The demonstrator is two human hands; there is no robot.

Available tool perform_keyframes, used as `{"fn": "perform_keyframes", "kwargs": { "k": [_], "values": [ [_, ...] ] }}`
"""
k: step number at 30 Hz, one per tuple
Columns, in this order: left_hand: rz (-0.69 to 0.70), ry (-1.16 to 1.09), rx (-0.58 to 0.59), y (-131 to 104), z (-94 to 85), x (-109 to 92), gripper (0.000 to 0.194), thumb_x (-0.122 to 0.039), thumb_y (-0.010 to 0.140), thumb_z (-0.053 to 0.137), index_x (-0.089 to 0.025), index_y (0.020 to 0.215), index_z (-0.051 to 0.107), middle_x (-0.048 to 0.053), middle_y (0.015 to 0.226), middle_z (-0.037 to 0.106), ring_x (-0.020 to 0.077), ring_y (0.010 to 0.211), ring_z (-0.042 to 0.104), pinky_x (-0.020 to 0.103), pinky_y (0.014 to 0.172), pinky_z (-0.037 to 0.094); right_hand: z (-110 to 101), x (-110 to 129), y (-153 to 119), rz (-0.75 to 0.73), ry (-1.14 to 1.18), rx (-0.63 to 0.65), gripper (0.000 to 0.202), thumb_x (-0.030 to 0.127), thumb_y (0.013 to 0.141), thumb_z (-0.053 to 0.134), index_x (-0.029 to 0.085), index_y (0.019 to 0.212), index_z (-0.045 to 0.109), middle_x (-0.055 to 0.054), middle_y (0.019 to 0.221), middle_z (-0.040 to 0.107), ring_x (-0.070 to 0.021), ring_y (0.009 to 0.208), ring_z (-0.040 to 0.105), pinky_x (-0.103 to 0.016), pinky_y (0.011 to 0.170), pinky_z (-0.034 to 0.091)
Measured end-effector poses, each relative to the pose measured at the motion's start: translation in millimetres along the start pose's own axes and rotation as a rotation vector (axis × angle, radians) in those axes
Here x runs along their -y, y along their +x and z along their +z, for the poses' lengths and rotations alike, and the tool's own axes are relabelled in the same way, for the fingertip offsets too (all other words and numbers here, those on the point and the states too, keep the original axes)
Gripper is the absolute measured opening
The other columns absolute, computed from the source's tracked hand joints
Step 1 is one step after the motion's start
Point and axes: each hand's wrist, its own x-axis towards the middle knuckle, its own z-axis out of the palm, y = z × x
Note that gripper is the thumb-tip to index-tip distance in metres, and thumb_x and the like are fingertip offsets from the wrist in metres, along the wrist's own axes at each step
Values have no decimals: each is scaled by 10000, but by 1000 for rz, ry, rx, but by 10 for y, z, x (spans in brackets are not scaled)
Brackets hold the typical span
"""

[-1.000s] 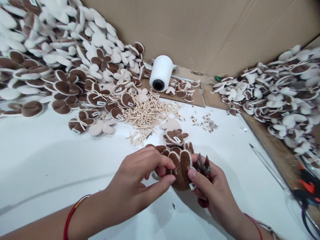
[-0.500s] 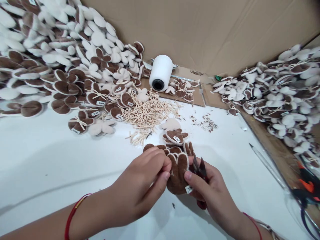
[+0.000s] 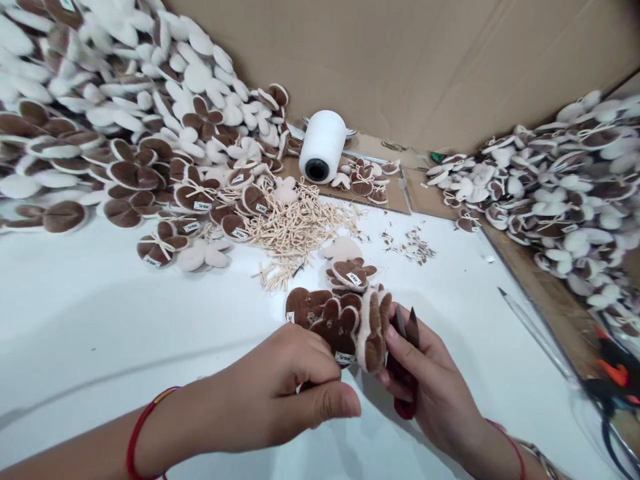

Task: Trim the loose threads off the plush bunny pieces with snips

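My right hand (image 3: 436, 383) grips a small brown-and-cream plush bunny piece (image 3: 371, 330) turned edge-on. In the same hand sits a pair of red-handled scissors (image 3: 406, 400), blades pointing up. My left hand (image 3: 293, 387) is curled, its thumb stretched to the right, just in front of the plush pieces. Whether its hidden fingers hold anything, I cannot make out. Beyond the hands lie several brown plush pieces, one with a white label (image 3: 345, 358) on its lower edge. Another labelled brown plush piece (image 3: 345, 273) lies behind them.
Cream ribbon bows (image 3: 290, 227) lie heaped on the white table (image 3: 210, 327). A large pile of plush pieces (image 3: 135, 87) rises at left, another pile (image 3: 545, 193) at right. A white thread cone (image 3: 324, 143) stands by the cardboard wall (image 3: 400, 67). Tweezers (image 3: 530, 327) lie at right.
The plush piece in my right hand has turned from brown face-on to edge-on. My left hand has come away from it, moving slightly down, its thumb now extended.
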Motion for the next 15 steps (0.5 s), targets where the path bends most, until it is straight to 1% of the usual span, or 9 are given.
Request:
{"fn": "perform_keyframes", "kwargs": {
  "k": [1,2,4,6,8,9,11,13,15],
  "values": [
    [-23,-22,-21,-2,9,7,420,-366,915,553,-192,572,383,-38,559,402,124,578,417,261,571,323,-5,-4,-8,-4,-15,14,253,424,853,683,196,851,571,52,564,511,-36,408,331,-102,330,190],
    [-43,-33,-69,-5,16,12,377,-393,887,596,-187,607,452,-33,599,454,122,598,437,246,568,332,-8,-5,-18,-11,-43,20,238,418,865,672,202,859,573,54,572,516,-34,402,306,-108,326,182],
    [-81,-34,-181,-12,18,21,277,-402,873,608,-184,715,543,-30,677,504,114,625,448,219,564,351,-5,6,-39,-30,-126,39,206,396,868,675,209,865,588,53,609,531,-36,408,285,-122,330,196],
    [-104,-23,-279,-18,10,30,227,-364,905,543,-185,765,553,-35,684,498,108,618,441,206,553,364,7,27,-56,-56,-202,72,159,349,856,692,216,874,607,43,670,558,-49,457,345,-133,387,297],
    [-86,15,-352,-20,0,35,191,-296,906,509,-185,753,535,-39,663,493,105,602,443,205,546,372,24,48,-68,-87,-246,113,152,316,825,719,223,875,610,28,735,576,-81,569,451,-163,510,412],
    [-60,44,-369,-18,-3,34,173,-258,891,512,-185,735,529,-38,657,495,103,599,447,205,545,373,32,56,-73,-103,-259,121,173,316,808,731,227,892,609,20,765,583,-101,630,488,-183,562,440],
    [2,112,-365,-12,-5,21,156,-183,850,523,-184,694,519,-38,651,490,100,600,451,206,557,374,41,65,-81,-129,-283,122,241,345,782,750,235,938,603,5,809,600,-132,706,525,-208,601,455],
    [50,173,-341,-2,2,0,156,-129,821,525,-181,675,518,-39,649,477,99,610,449,210,581,374,38,67,-88,-140,-318,116,271,371,776,756,237,955,603,1,799,610,-139,701,531,-215,594,449],
    [91,202,-325,6,10,-22,168,-111,827,511,-181,674,513,-36,655,475,103,627,449,218,608,377,24,66,-94,-137,-362,125,214,387,820,717,232,922,609,7,750,593,-132,669,514,-218,591,437]
  ]
}}
